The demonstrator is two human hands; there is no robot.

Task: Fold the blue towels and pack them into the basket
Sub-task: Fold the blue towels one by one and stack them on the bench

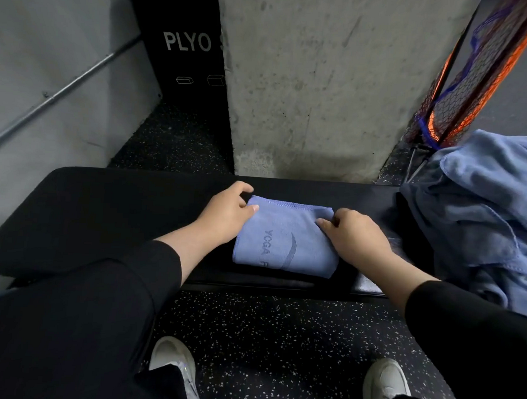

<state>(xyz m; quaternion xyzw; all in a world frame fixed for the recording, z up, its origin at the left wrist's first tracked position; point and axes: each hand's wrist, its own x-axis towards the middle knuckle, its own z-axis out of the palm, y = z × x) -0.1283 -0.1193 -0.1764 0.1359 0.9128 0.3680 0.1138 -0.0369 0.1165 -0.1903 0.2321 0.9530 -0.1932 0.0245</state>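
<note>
A folded blue towel (280, 240) printed with "YOGA" lies on the black padded bench (103, 209) in front of me. My left hand (224, 215) grips its far left corner, thumb on top and fingers curled over the edge. At the far right corner, my right hand (353, 234) pinches the towel, with the thumb pressed on the cloth. A heap of unfolded blue towels (487, 217) sits on the right end of the bench. An orange and blue mesh basket (476, 73) stands behind that heap, leaning against the pillar.
A concrete pillar (323, 80) rises just behind the bench. A black plyo box (178, 48) stands at the back left beside a grey wall with a metal rail. My shoes (174, 362) rest on the speckled rubber floor below the bench.
</note>
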